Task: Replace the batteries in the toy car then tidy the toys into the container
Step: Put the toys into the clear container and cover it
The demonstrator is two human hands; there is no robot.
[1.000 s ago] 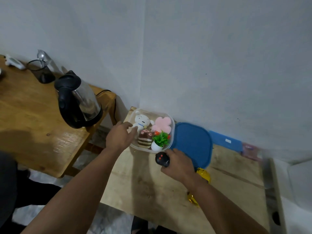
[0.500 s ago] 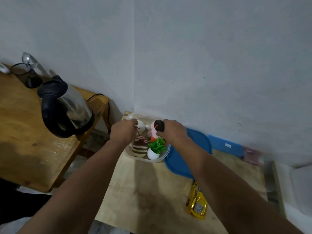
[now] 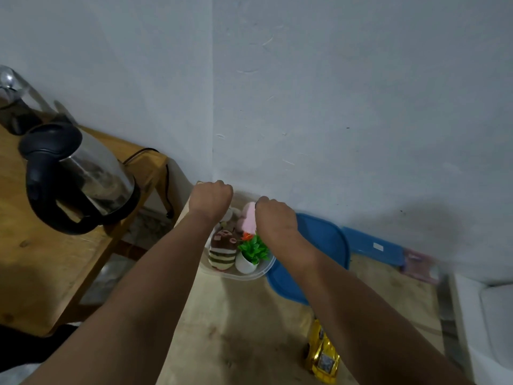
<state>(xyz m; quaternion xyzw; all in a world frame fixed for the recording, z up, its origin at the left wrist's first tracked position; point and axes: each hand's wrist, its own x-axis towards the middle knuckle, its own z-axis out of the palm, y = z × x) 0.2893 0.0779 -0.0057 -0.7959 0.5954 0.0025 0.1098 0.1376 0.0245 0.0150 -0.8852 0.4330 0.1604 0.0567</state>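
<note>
A clear plastic container (image 3: 241, 275) stands at the far left of the pale board, against the wall. Inside are a brown striped plush (image 3: 222, 254), a green plant in a white pot (image 3: 251, 252), a pink plush (image 3: 249, 221) and a white figure (image 3: 229, 215). My left hand (image 3: 211, 200) is curled over the container's far left corner. My right hand (image 3: 274, 218) hovers knuckles-up over its far side, fingers bent down; what they hold is hidden. The yellow toy car (image 3: 322, 357) lies near the front, under my right forearm.
A blue lid (image 3: 327, 245) lies right of the container, with a blue flat box (image 3: 372, 245) and a pink item (image 3: 419, 263) along the wall. A steel kettle (image 3: 77, 176) sits on the wooden table (image 3: 41, 259) to the left. White furniture (image 3: 488, 315) borders the right.
My right hand carried a black remote from the board's middle up over the container; the remote is now out of sight. My left hand slid to the container's far corner. The camera moved closer.
</note>
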